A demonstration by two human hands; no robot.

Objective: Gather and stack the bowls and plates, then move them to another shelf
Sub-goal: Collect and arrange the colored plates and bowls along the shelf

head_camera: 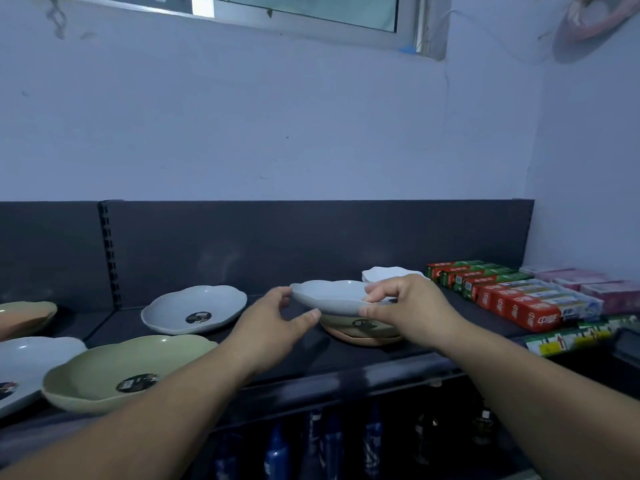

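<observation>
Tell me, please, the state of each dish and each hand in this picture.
held grey plate, lifted above the cream bowl.
right hand, pinches the held grey plate's rim.
left hand, spread at its other rim; grip unclear.
cream bowl, sits on an orange plate on the shelf.
second grey plate, upright on the shelf, empty.
green plate, upright near shelf's front, empty.
white plate, at the back, partly hidden.

small grey scalloped bowl, up just over greenish bowl sat on orange plate, bigger grey bowl and big green bowl flat, further left
</observation>
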